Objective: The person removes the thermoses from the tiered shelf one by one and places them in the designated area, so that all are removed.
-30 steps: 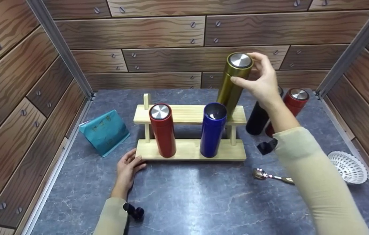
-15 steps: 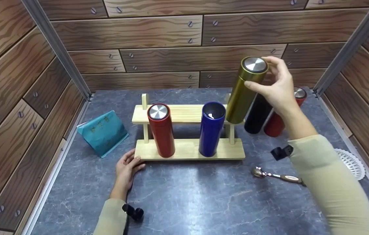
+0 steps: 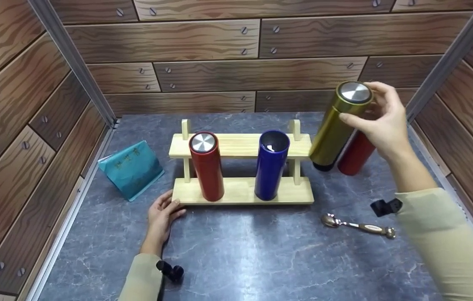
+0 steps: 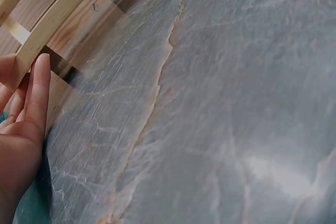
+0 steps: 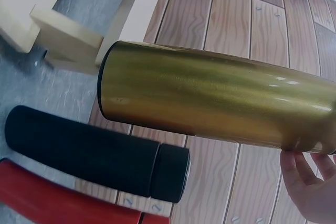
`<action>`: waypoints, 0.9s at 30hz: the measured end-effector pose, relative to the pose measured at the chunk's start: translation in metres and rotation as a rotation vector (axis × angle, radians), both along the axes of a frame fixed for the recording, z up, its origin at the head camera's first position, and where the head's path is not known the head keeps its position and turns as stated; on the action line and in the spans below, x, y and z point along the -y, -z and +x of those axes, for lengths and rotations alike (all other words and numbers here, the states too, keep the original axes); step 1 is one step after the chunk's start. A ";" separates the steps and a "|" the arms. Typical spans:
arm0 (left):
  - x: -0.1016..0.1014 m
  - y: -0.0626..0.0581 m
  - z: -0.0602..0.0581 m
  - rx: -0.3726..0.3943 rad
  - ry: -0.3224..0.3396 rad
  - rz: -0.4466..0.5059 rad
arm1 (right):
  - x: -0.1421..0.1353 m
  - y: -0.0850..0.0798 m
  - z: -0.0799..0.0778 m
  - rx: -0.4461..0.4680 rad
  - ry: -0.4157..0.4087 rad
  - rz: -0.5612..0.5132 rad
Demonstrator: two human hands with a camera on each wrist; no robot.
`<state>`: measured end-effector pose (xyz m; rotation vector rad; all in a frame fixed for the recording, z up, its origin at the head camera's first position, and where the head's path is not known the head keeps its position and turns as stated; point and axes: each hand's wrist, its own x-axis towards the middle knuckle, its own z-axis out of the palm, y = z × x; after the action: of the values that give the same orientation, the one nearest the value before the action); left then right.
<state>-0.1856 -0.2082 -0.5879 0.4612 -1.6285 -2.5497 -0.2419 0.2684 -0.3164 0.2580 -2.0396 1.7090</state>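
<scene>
My right hand (image 3: pixel 384 125) grips a gold thermos (image 3: pixel 332 129) near its silver-topped lid. The thermos is held in the air beside the right end of a two-tier wooden rack (image 3: pixel 240 190), tilted slightly. Behind it, a black thermos (image 5: pixel 94 153) is mostly hidden in the head view, and a red thermos (image 3: pixel 355 156) is partly covered by my hand. On the rack's lower board stand another red thermos (image 3: pixel 211 175) and a blue thermos (image 3: pixel 270 175). At the lower board's left front corner, my left hand (image 3: pixel 162 217) holds the edge between thumb and fingers.
A teal pouch (image 3: pixel 131 169) stands left of the rack. To the right front, a metal scoop with a brown handle (image 3: pixel 372 228) lies on the grey marbled table (image 3: pixel 236 251). Wood-patterned walls (image 3: pixel 215 75) close in the back and both sides.
The gold thermos has moved right and somewhat lower in my right hand, away from over the upper board to beyond the rack's right end. My left hand has stayed at the rack's corner.
</scene>
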 end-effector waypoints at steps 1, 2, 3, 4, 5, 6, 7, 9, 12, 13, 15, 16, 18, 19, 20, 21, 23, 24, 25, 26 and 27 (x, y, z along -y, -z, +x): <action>0.000 0.000 0.000 -0.002 0.000 0.001 | -0.003 0.001 0.001 -0.006 -0.004 -0.021; -0.001 0.000 0.000 -0.005 0.001 -0.001 | -0.005 0.001 0.002 -0.011 -0.010 -0.046; -0.001 0.000 0.000 -0.008 0.003 -0.001 | -0.008 0.002 0.004 -0.014 -0.015 -0.069; -0.001 0.000 0.000 -0.009 0.003 -0.002 | -0.010 0.003 0.005 -0.018 -0.022 -0.092; -0.001 -0.001 0.000 -0.008 0.003 0.000 | -0.013 0.004 0.006 -0.022 -0.025 -0.111; -0.001 -0.001 0.000 -0.011 0.003 0.002 | -0.015 0.005 0.008 -0.025 -0.029 -0.130; -0.001 -0.001 0.000 -0.013 0.005 0.000 | -0.018 0.006 0.009 -0.027 -0.029 -0.143; -0.002 -0.001 0.001 -0.014 0.004 0.001 | -0.022 0.008 0.011 -0.028 -0.019 -0.148; -0.002 -0.001 0.002 -0.013 0.001 0.004 | -0.030 0.012 0.013 -0.017 0.008 -0.140; -0.002 -0.001 0.002 -0.012 0.003 0.000 | -0.032 0.014 0.014 -0.014 0.017 -0.138; -0.001 -0.001 0.002 -0.011 0.005 -0.004 | -0.038 0.018 0.014 -0.008 0.033 -0.138; -0.001 -0.001 0.002 -0.011 0.006 -0.006 | -0.040 0.020 0.014 -0.007 0.042 -0.137; -0.001 0.000 0.002 -0.006 0.007 -0.008 | -0.045 0.023 0.015 -0.008 0.056 -0.134; -0.001 0.000 0.002 -0.004 0.004 -0.004 | -0.048 0.025 0.015 -0.006 0.063 -0.131; -0.001 0.000 0.002 -0.004 0.000 0.001 | -0.050 0.027 0.016 -0.005 0.066 -0.135; -0.001 0.000 0.002 -0.004 -0.003 0.006 | -0.053 0.029 0.016 -0.003 0.071 -0.139; -0.001 0.000 0.002 -0.006 -0.007 0.010 | -0.058 0.032 0.018 0.006 0.086 -0.140; -0.001 -0.001 0.001 -0.010 -0.007 0.008 | -0.060 0.034 0.019 0.013 0.096 -0.139; -0.001 -0.001 0.001 -0.012 -0.008 0.009 | -0.063 0.035 0.021 0.021 0.106 -0.139; -0.002 0.000 0.001 -0.015 -0.006 0.009 | -0.066 0.037 0.022 0.029 0.119 -0.133; -0.002 0.000 0.001 -0.016 -0.004 0.009 | -0.069 0.039 0.023 0.038 0.135 -0.123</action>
<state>-0.1846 -0.2063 -0.5877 0.4433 -1.6099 -2.5528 -0.2187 0.3378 -0.3550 0.0470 -1.9228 1.7587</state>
